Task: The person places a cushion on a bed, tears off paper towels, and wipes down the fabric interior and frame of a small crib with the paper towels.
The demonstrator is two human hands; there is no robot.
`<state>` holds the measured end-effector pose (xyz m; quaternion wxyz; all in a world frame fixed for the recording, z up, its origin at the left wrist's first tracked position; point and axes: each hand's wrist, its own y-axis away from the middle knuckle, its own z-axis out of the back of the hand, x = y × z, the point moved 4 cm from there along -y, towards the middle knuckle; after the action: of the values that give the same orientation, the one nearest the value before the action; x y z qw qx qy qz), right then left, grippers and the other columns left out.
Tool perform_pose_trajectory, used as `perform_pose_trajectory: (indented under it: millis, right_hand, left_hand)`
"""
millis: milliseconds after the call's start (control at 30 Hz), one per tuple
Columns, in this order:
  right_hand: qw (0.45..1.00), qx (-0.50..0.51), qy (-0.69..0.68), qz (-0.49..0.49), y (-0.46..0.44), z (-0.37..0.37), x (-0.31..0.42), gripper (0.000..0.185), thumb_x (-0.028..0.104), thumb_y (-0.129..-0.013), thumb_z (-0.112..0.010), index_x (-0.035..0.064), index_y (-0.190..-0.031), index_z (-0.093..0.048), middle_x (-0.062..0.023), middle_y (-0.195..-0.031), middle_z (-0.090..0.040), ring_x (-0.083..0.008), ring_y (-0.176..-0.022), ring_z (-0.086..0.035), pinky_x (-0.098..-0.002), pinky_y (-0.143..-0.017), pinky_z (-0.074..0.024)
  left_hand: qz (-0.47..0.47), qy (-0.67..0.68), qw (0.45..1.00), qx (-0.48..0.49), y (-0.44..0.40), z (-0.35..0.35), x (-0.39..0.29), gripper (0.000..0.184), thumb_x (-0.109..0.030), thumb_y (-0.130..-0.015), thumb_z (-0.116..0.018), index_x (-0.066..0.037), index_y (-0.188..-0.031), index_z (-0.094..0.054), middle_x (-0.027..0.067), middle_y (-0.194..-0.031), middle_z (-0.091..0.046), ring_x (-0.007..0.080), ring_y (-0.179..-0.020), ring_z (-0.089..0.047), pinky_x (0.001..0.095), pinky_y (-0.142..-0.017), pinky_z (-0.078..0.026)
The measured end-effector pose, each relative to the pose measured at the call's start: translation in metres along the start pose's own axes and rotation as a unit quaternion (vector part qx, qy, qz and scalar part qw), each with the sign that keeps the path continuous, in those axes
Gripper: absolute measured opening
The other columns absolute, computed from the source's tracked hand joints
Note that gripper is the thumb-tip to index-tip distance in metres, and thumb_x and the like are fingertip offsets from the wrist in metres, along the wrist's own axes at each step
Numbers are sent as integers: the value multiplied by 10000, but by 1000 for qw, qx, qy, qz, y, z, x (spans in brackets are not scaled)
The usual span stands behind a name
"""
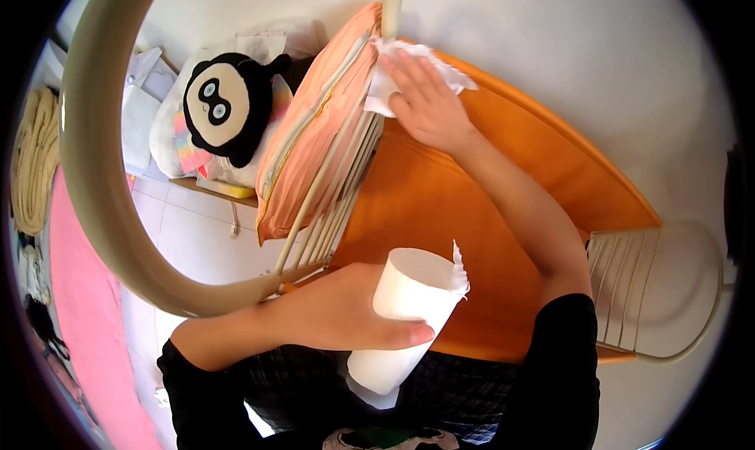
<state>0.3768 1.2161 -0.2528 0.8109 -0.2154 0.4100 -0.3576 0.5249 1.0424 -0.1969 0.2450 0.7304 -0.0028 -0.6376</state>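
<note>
My left hand (346,308) is wrapped round a white paper roll (417,308), tilted in front of my lap, with a torn paper edge at its upper right. My right hand (425,100) reaches out ahead, its fingers stretched and lying flat on a crumpled white paper sheet (381,96). Beneath that sheet is the top corner of an orange padded surface (448,206), beside an upright cream post (392,10). A peach striped cushion (314,151) leans just left of the sheet, against cream metal rails (334,179).
A thick curved cream tube (86,135) arches over the left side. Behind it sit a black-and-cream plush toy (224,108) and white bags. Pink fabric (82,293) and a folded beige blanket (35,159) lie far left. At right is a slatted cream metal end piece (668,285).
</note>
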Motion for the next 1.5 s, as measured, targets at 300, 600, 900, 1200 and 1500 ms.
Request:
perform_pose_trajectory:
  millis: [300,600,900,1200,1500]
  right_hand:
    - [946,176,244,121,30,-49,-25,606,334,-880,-438,7,-1380,-336,-110,-1476,-267,-253,-1374,-222,-383,-1126,-182]
    - [974,192,115,40,90,-110,0,609,344,-877,-431,-23,-1359,-365,-109,-1459,-308,-265,-1374,-224,-402,-1120,-166]
    - [959,263,40,98,144,-170,50,550,241,-889,-404,-2,-1378,-340,-88,-1478,-276,-233,-1381,-208,-382,-1120,-177]
    - [927,302,-220,-32,169,-172,83,467,164,-917,-370,55,-1372,-371,-62,-1454,-326,-202,-1351,-276,-344,-1115,-216]
    - [866,220,-400,-204,216,-121,44,345,47,-797,-572,24,-1141,-588,-117,-1244,-543,-275,-1189,-480,-353,-1004,-389]
  left_hand:
    - [40,32,998,24,-4,-4,-5,640,-404,-747,-718,-4,-1190,-486,122,-1073,-574,219,-1020,-531,342,-881,-440]
    - [-26,-11,999,41,-7,3,-14,543,-397,-786,-675,-58,-1180,-516,105,-1044,-606,242,-950,-588,332,-838,-464]
    - [2,-10,998,62,-11,13,-14,542,-398,-786,-675,-57,-1177,-517,106,-1035,-608,243,-945,-589,333,-833,-464]
    - [6,-28,997,67,-9,11,-13,542,-399,-785,-675,-55,-1174,-518,108,-1027,-609,244,-941,-590,334,-829,-465]
    - [18,-35,998,52,-8,7,-8,583,-333,-721,-748,5,-1141,-526,137,-1046,-607,244,-968,-580,328,-853,-465]
